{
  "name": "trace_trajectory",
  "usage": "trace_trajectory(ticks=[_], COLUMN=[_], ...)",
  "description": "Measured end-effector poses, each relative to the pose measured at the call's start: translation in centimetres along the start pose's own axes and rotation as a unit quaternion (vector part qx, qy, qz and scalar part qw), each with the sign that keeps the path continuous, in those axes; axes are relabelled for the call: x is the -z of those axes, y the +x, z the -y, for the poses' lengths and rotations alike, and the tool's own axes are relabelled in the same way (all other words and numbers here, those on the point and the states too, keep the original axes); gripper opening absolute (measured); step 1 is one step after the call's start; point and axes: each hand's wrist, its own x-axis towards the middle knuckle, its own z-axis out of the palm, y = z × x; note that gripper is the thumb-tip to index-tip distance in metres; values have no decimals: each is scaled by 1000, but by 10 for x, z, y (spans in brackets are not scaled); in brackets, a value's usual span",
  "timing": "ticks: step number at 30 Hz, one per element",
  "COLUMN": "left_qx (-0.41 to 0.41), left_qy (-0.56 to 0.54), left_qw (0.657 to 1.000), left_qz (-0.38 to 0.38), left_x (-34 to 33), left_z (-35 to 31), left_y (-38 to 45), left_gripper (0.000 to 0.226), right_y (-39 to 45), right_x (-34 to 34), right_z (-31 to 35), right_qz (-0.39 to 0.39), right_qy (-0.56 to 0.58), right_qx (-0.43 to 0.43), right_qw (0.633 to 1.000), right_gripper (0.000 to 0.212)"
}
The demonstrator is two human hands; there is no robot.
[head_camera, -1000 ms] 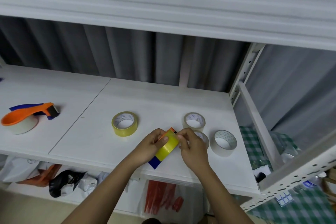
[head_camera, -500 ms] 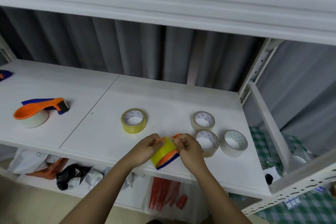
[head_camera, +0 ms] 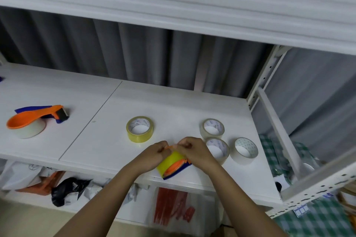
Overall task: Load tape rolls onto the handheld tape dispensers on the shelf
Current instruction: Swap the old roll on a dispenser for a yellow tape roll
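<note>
Fig.: loading in progress. Left hand (head_camera: 154, 155) and right hand (head_camera: 194, 152) both have fingers curled on the held dispenser (head_camera: 176, 168), at the shelf (head_camera: 96, 150) front edge; yellow roll (head_camera: 169, 161) looks seated on it, and the fingers seem to work the tape end near the top.

Done, prob.: far-left dispenser (head_camera: 36, 116), well left of the hands, carries a white roll (head_camera: 28, 131).

Left: loose yellow roll (head_camera: 140, 129) just behind-left of the hands; three clear rolls (head_camera: 217, 149) just right.

Surface: white shelf boards, grey curtain (head_camera: 134, 54) behind, bags (head_camera: 67, 190) on the level below.
</note>
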Motion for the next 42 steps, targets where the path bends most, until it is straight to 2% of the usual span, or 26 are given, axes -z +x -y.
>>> trace_trajectory(ticks=[7, 11, 20, 25, 28, 35, 42], left_qx=[-7, 1, -13, -27, -33, -44, -56], left_qy=[25, 55, 55, 30, 31, -2, -3], left_qw=[999, 998, 996, 995, 995, 997, 997], left_qz=[29, 36, -62, -91, -85, -62, -58], left_x=[2, 1, -18, -21, -19, -12, -8], left_z=[-2, -7, -5, 7, 10, 12, 10], left_y=[4, 9, 13, 14, 13, 4, -2], left_gripper=[25, 21, 31, 42, 37, 27, 25], right_y=[0, 0, -1, -2, -2, 0, 2], right_x=[0, -2, -8, -10, -8, -1, -1], right_z=[-1, -2, -19, -28, -32, -38, -40], right_qz=[-35, -76, -193, -180, -169, -179, -191], right_qy=[32, -11, 73, -52, -121, -81, -82], right_qx=[-8, 3, -37, 47, 54, 7, 14], right_qw=[999, 997, 978, 981, 977, 980, 978], right_gripper=[20, 18, 20, 20, 19, 30, 30])
